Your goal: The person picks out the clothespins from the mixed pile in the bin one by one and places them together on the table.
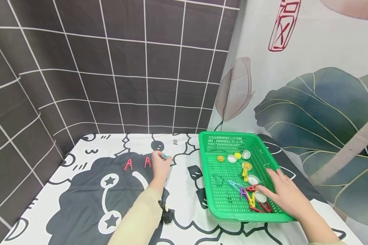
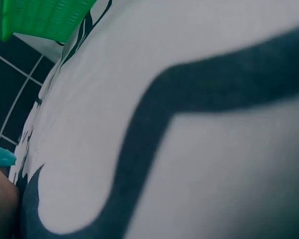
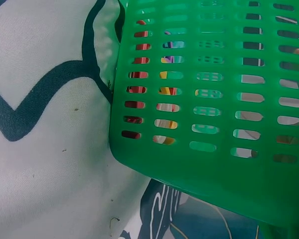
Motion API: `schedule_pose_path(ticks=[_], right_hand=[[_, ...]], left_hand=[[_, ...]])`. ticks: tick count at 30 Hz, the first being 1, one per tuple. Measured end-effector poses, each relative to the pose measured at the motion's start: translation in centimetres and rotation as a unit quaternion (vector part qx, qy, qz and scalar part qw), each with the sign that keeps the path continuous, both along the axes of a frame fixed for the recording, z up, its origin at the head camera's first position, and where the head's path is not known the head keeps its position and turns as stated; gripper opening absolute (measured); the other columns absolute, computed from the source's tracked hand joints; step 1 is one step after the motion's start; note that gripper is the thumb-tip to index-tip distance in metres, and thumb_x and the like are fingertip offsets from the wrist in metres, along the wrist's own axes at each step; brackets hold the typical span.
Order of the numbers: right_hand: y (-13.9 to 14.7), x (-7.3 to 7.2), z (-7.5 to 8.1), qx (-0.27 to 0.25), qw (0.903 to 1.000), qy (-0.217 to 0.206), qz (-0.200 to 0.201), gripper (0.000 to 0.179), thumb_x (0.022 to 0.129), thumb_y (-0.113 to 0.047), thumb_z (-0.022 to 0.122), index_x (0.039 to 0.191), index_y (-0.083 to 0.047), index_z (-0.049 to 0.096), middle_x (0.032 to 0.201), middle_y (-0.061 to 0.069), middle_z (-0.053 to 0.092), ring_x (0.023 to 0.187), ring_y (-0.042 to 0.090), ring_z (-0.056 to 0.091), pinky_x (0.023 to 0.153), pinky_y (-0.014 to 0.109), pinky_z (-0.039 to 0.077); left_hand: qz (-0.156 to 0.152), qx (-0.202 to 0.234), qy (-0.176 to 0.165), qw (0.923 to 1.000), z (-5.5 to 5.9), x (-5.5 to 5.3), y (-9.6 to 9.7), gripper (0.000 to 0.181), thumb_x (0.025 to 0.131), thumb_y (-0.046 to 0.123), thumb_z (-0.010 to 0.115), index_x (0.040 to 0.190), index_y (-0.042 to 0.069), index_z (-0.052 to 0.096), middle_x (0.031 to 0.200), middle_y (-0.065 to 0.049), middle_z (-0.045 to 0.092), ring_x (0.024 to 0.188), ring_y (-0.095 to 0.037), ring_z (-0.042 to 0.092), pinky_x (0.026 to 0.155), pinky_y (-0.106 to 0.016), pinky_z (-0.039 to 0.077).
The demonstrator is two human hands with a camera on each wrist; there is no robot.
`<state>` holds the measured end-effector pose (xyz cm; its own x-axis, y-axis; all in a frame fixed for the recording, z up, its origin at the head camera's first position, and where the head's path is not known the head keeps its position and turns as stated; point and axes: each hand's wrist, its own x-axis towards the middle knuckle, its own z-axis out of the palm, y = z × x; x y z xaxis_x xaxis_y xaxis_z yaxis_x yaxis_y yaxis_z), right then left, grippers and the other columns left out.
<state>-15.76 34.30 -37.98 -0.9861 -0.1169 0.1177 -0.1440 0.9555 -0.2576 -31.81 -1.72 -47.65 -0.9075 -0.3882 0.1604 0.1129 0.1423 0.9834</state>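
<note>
A light blue clip (image 1: 165, 156) is pinched in the fingers of the left hand (image 1: 161, 166), toward the far edge of the cloth-covered table (image 1: 184, 180); whether the cloth is touched by it cannot be told. Just beside it, on the side of the table's left edge, a red clip (image 1: 148, 162) is seen, with another red clip (image 1: 128, 164) farther along. The right hand (image 1: 283, 190) is laid on the right rim of the green basket (image 1: 251, 217), fingers relaxed, nothing grasped. More clips (image 1: 251, 200) are gathered near the basket's near edge. The step in hand is judged to be the placing of the blue clip in the row; a steady lowering, then a gentle release, seems called for.
</note>
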Motion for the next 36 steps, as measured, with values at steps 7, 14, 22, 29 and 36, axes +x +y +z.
schedule_pose_path(ticks=[7, 14, 22, 29, 36], right_hand=[[0.1, -0.2, -0.1, -0.002, 1.0000, -0.007, 0.002, 0.083, 0.089, -0.052, 0.055, 0.136, 0.014, 0.034, 0.136, 0.038, 0.033, 0.127, 0.057, 0.020, 0.098, 0.068, 0.018], [0.2, -0.2, -0.2, 0.002, 1.0000, -0.003, 0.001, 0.084, 0.088, -0.052, 0.057, 0.135, 0.015, 0.034, 0.135, 0.038, 0.034, 0.126, 0.057, 0.021, 0.097, 0.068, 0.020], [0.2, -0.3, -0.2, -0.003, 1.0000, 0.001, 0.007, 0.086, 0.087, -0.052, 0.059, 0.134, 0.016, 0.033, 0.135, 0.039, 0.034, 0.126, 0.058, 0.021, 0.098, 0.067, 0.018], [0.4, -0.2, -0.5, 0.002, 1.0000, 0.000, -0.002, 0.088, 0.086, -0.054, 0.058, 0.134, 0.015, 0.034, 0.135, 0.038, 0.035, 0.126, 0.057, 0.021, 0.098, 0.068, 0.019], [0.2, -0.1, -0.3, -0.002, 1.0000, 0.004, -0.004, 0.088, 0.086, -0.056, 0.057, 0.135, 0.014, 0.035, 0.136, 0.037, 0.034, 0.127, 0.057, 0.021, 0.097, 0.068, 0.019]], left_hand=[[0.034, -0.067, -0.022, 0.9969, 0.0, 0.0, 0.2, 0.035, 0.072, -0.001, 0.067, 0.091, 0.005, 0.039, 0.100, -0.014, 0.042, 0.094, -0.033, 0.049, 0.090, -0.043, 0.041], [0.036, -0.109, -0.039, 0.9926, 0.0, 0.5, -0.1, 0.041, 0.069, 0.000, 0.070, 0.099, 0.001, 0.043, 0.100, -0.016, 0.044, 0.097, -0.034, 0.044, 0.091, -0.043, 0.038], [0.007, -0.175, -0.076, 0.9816, 0.1, 1.0, -0.7, 0.051, 0.069, -0.001, 0.067, 0.114, 0.001, 0.046, 0.108, -0.019, 0.047, 0.108, -0.037, 0.043, 0.094, -0.044, 0.037], [0.000, -0.186, -0.070, 0.9801, -0.3, 0.6, -0.4, 0.051, 0.068, -0.005, 0.063, 0.116, -0.002, 0.047, 0.112, -0.024, 0.049, 0.107, -0.040, 0.046, 0.097, -0.047, 0.035], [0.001, -0.189, -0.055, 0.9804, 0.0, 0.0, -0.1, 0.048, 0.070, -0.007, 0.062, 0.116, -0.002, 0.047, 0.111, -0.025, 0.049, 0.105, -0.041, 0.048, 0.094, -0.048, 0.038]])
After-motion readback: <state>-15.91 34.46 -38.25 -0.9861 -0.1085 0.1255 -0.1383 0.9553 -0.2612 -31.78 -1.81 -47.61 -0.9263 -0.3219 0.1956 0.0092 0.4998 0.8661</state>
